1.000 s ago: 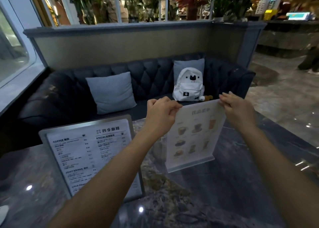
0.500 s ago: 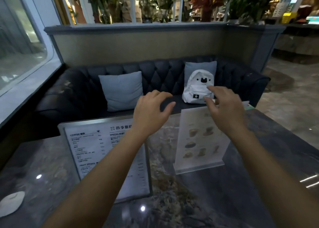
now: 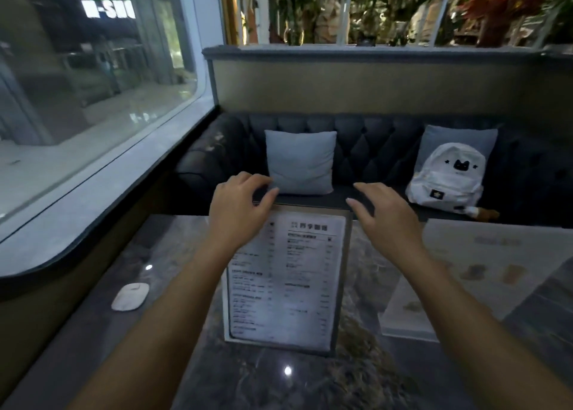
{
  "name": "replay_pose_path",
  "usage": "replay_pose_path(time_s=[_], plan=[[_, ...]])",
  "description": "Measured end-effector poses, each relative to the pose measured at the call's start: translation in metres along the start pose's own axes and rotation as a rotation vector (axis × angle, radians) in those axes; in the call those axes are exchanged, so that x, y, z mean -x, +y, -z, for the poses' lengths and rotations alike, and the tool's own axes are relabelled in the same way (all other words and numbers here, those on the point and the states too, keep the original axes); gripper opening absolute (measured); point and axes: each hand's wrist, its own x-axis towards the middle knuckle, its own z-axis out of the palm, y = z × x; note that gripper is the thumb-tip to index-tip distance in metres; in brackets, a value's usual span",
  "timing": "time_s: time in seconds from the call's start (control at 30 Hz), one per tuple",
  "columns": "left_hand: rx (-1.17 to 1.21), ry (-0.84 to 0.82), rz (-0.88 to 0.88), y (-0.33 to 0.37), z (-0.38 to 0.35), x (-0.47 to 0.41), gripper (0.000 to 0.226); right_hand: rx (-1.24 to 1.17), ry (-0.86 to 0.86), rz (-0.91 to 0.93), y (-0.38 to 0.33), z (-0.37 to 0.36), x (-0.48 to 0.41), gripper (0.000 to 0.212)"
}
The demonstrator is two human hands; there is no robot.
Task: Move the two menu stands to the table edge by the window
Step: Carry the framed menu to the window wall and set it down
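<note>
A dark-framed text menu stand [image 3: 288, 279] stands upright in the middle of the marble table [image 3: 173, 254]. My left hand [image 3: 240, 211] hovers at its top left corner, fingers spread and curled, holding nothing. My right hand [image 3: 386, 220] hovers at its top right corner, also with fingers apart. Whether either hand touches the frame is unclear. A clear acrylic picture menu stand [image 3: 474, 273] with drink photos stands to the right on the table, untouched. The window [image 3: 93, 93] runs along the left side.
A small white oval object [image 3: 130, 296] lies on the table near the window ledge [image 3: 77, 223]. Behind the table is a dark tufted sofa [image 3: 372, 149] with a grey cushion [image 3: 299, 161] and a white backpack [image 3: 446, 177].
Both hands let go of the acrylic picture menu stand and moved left to the top of the framed text menu. The view swung left toward the window.
</note>
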Motion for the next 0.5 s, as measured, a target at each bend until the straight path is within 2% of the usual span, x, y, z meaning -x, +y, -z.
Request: replay_pose_path(time_s=[0.2, 0.3, 0.37, 0.5], plan=[[0.051, 0.006, 0.148, -0.042, 0.006, 0.015, 0.025, -0.164, -0.032, -0.08, 0.003, -0.02, 0.003, 0.026], [0.236, 0.029, 0.323, -0.058, 0.003, 0.022, 0.033, -0.279, -0.017, -0.116, 0.006, -0.024, 0.008, 0.02], [0.383, 0.026, 0.436, -0.067, 0.001, 0.029, 0.035, -0.325, -0.014, -0.161, 0.008, -0.029, 0.014, 0.024], [0.63, -0.089, 0.538, -0.082, -0.005, 0.052, 0.026, -0.462, -0.008, -0.325, 0.015, -0.044, 0.033, 0.033]])
